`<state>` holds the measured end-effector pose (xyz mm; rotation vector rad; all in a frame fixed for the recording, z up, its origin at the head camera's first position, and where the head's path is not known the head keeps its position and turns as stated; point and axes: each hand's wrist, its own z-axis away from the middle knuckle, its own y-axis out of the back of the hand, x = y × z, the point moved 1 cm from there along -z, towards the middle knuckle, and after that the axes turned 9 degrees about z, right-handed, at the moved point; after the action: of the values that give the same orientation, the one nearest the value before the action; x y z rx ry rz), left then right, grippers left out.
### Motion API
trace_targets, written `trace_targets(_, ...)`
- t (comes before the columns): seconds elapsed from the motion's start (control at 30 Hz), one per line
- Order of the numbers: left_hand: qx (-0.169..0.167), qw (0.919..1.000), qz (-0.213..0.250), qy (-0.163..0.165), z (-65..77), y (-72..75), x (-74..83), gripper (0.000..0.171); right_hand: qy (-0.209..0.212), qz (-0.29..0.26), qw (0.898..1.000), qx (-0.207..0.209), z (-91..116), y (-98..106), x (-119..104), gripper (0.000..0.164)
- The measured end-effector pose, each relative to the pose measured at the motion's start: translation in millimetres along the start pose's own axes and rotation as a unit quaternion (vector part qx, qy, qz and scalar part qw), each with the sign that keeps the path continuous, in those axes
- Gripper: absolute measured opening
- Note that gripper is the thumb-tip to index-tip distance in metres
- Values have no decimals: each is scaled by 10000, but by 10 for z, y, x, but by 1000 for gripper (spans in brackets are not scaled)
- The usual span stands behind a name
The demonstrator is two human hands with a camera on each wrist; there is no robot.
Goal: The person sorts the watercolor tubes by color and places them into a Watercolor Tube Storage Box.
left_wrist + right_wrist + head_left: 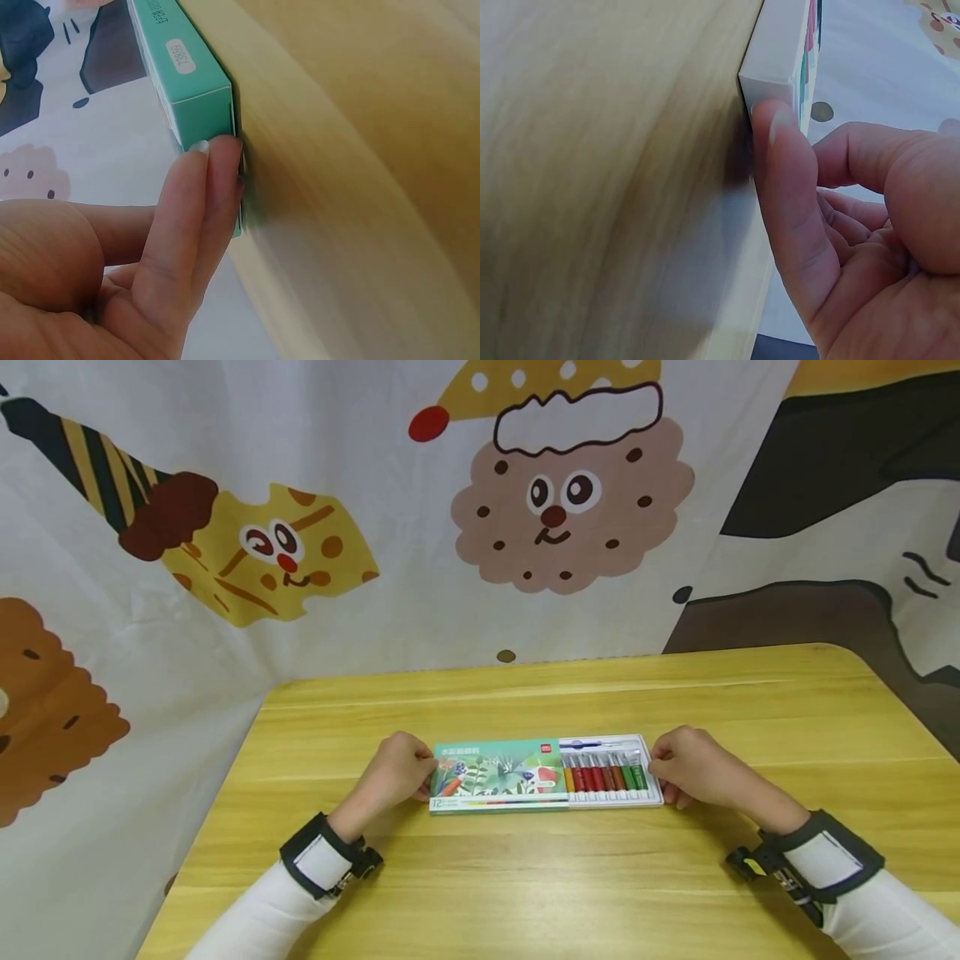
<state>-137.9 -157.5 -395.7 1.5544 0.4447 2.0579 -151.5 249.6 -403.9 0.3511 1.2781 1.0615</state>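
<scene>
A flat paint set lies on the wooden table, its printed green sleeve point(498, 772) covering the left part. From the sleeve's right end sticks out a white inner tray point(655, 792), showing paint tubes point(597, 778) in yellow, red, brown and green, with a thin paintbrush point(583, 745) above them. My left hand point(396, 767) pinches the left end of the sleeve; in the left wrist view its fingertips lie against the green end face point(204, 116). At the opposite end my right hand point(692, 766) pinches the tray, fingertips at its white corner point(769, 82) in the right wrist view.
The table point(510, 877) reaches back to a hanging cloth point(390, 635) printed with cartoon cookies and cheese. A strapped camera point(330, 864) sits on the left wrist and another camera point(780, 872) on the right, both just above the tabletop in the head view.
</scene>
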Motion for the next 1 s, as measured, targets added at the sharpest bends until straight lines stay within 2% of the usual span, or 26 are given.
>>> trace_targets(0.23, -70, 9999, 51, -110, -50, -61, 44, 17, -45, -10, 10000, 6, -14, -9, -5, 11)
trace_targets(0.5, -145, 9990, 31, -424, -80, -135, 142, 21, -140, 23, 9999, 7, -26, -8, -12, 13)
trace_targets(0.8, -154, 9993, -84, -337, -104, -223, 182, 19, -21, 85, 10000, 47, -54, -43, -17, 13)
trace_targets(1.0, -193, 9986, -33, -486, -96, -239, 197, 20, 77, 94, 9999, 71, -74, -72, -47, 12)
